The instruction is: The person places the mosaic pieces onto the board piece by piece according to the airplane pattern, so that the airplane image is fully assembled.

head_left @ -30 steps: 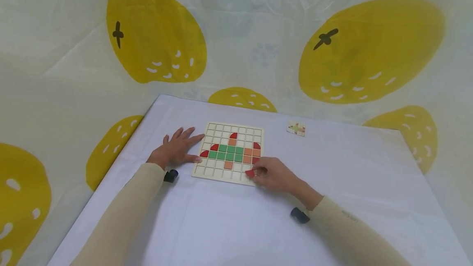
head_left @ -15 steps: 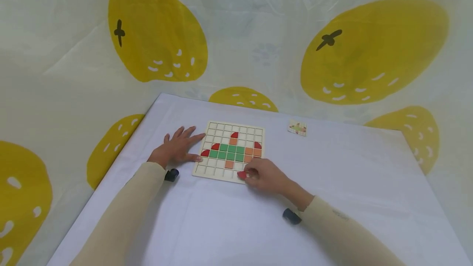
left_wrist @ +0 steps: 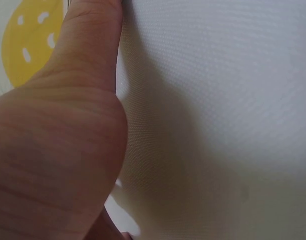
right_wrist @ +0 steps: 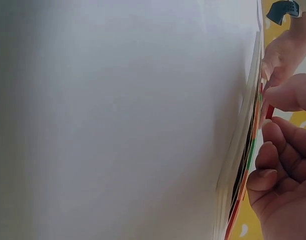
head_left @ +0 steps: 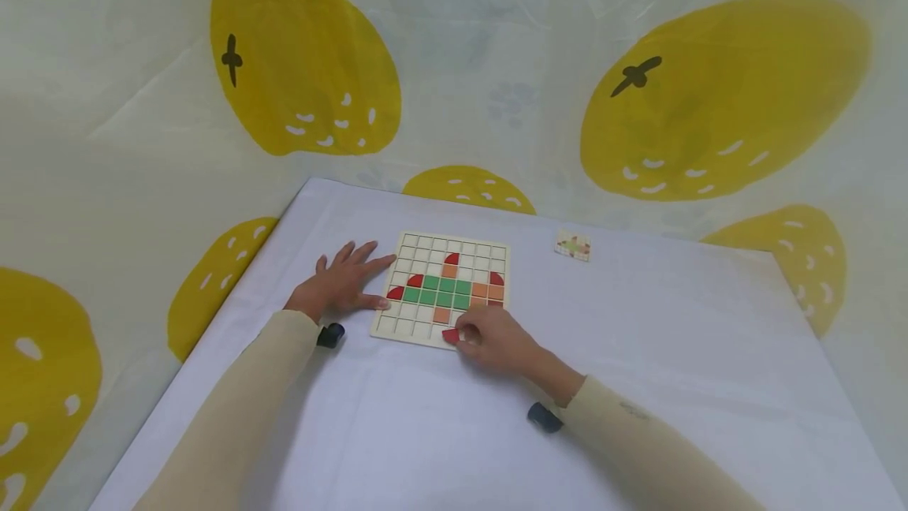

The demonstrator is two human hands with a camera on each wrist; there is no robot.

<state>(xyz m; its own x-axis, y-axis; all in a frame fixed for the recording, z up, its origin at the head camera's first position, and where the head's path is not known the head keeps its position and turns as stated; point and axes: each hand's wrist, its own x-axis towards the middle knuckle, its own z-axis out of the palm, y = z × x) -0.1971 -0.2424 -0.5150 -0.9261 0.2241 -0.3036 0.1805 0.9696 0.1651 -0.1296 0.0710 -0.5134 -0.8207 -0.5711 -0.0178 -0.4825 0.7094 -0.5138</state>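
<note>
A cream wooden grid board (head_left: 397, 327) lies on the white table in the head view. Green squares (head_left: 446, 285) fill its middle, with orange squares (head_left: 478, 289) and red quarter-round pieces (head_left: 395, 293) around them. Over the board's near edge, my right hand (head_left: 500, 340) pinches a loose red piece (head_left: 450, 335), which also shows between thumb and finger in the right wrist view; its contact with the board cannot be made out. My left hand (head_left: 339, 284) rests with spread fingers against the board's left edge. Only its thumb side (left_wrist: 68, 115) fills the left wrist view.
A small picture card (head_left: 572, 245) with a similar coloured pattern lies at the back of the white-covered table (head_left: 674, 322). Behind hangs a pale sheet with yellow fruit prints (head_left: 305, 61). A dark wrist camera (head_left: 544, 418) sits under the right sleeve.
My right hand has slid left along the board's near edge, carrying the red piece. The left hand has stayed at the board's left edge.
</note>
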